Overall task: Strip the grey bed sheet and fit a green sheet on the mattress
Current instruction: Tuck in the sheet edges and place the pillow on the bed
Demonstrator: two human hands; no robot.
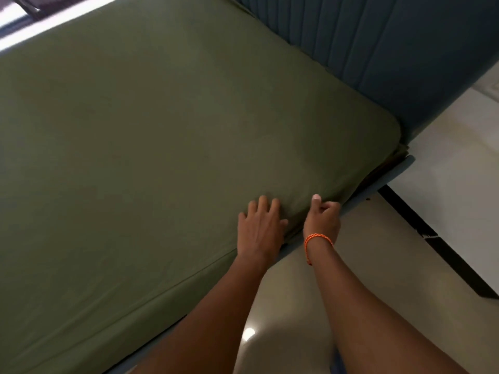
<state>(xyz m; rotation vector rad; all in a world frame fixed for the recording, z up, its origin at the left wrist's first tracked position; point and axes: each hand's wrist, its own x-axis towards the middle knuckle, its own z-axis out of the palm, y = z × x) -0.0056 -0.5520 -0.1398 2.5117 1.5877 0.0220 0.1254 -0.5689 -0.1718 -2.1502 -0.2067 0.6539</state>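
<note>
— Both forearms reach in from the bottom. What are the hands doing?

— Left hand [260, 222] lies flat, fingers straight, pressing the green sheet [151, 125] at the mattress edge. Right hand [322, 215], with an orange bracelet [318, 240] at the wrist, has its fingers curled, pinching the sheet's side just beside it.

— Where's the sheet overall?

— Spread smooth over the whole mattress, up to the blue headboard [391, 55].

— Risk?

— Probably the corner [388, 130] near the headboard: pull too hard along this side and it may spring off.
</note>
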